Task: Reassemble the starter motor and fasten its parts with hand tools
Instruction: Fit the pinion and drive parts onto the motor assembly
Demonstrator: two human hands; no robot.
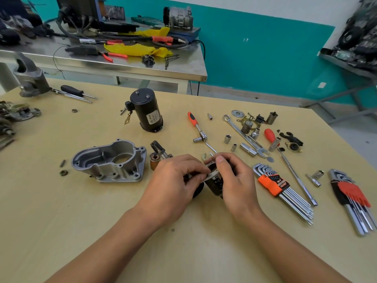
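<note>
Left hand [173, 186] pinches and right hand [237, 180] grips a dark cylindrical motor part [214, 180] mid-front on the pale wooden table [81, 221], before a teal wall [265, 58], with a cast grey housing [110, 162], an upright glossy black motor body [146, 111] and chrome sockets [227, 139] around.

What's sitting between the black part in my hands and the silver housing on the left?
A copper-coloured cylinder and a dark forked shaft piece lie just right of the housing, between it and your left hand.
</note>
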